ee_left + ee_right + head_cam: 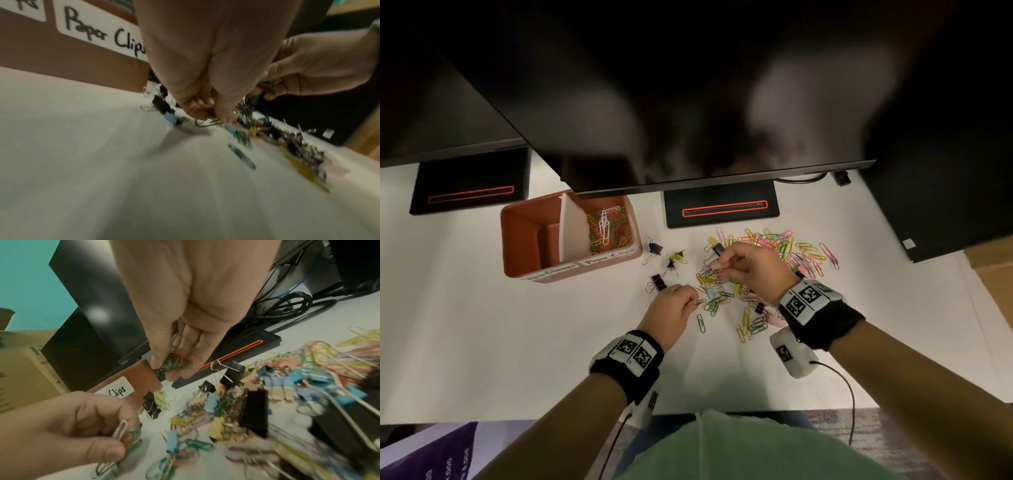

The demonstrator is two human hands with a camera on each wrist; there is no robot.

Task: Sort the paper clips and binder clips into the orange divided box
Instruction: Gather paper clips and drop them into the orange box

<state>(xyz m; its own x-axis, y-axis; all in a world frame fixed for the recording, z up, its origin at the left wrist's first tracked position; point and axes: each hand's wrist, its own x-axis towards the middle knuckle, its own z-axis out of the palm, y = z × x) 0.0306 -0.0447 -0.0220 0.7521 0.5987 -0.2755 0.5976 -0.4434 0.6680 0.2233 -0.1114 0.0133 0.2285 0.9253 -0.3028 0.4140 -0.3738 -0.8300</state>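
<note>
We are in the gathering step: both hands are over the mixed pile [763,270] at centre right of the head view, each collecting paper clips. Our left hand [671,313] pinches a small bunch of paper clips [125,434] between thumb and fingers, a white one and green ones showing in the right wrist view. Our right hand [753,265] has its grip curled round a tangle of green and orange clips [174,364], held just above the pile.

The orange divided box [524,260] stands at left centre of the head view, well apart from the pile. Its right compartment, labelled "Paper Clips", already holds a heap of paper clips [606,226]; the left compartment looks bare (its label is too blurred to read fully). 3 or so black binder clips [658,283] and a yellow one lie on the desk [482,342] between box and pile, untouched.

Next, we judge, each handful must travel left and up in the frame to the right compartment and be let go over it. The white divider [571,233] is thin, so the drop wants to be clearly to its right. The monitor's lower edge [722,181] overhangs the box's far side, so approach from the near side looks freer. The desk at lower left gives open room.
</note>
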